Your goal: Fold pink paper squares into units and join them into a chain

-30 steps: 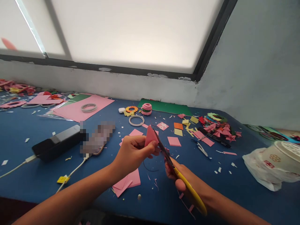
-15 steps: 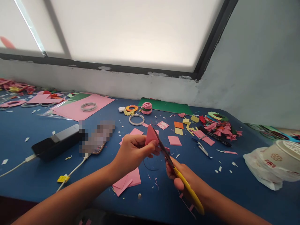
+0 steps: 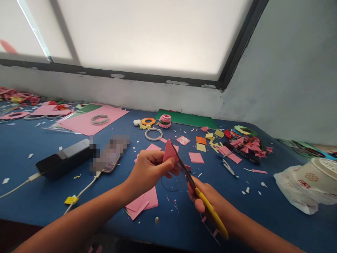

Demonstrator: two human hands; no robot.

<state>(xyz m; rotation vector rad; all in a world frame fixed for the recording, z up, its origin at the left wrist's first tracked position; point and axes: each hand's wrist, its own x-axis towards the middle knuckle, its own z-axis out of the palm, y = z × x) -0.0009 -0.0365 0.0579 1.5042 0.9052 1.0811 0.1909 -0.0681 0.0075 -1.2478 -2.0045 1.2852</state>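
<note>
Blue table under bright frosted window (dark frame), pale grey wall

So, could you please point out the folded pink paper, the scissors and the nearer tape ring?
folded pink paper (image 3: 169,151), head view, on its upper flat face.
scissors (image 3: 210,212), head view, on the yellow handle.
tape ring (image 3: 153,134), head view, on its left rim.

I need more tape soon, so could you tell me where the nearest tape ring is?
The tape ring lies flat on the blue table, centre of the head view, just in front of the pink paper flower.
</note>
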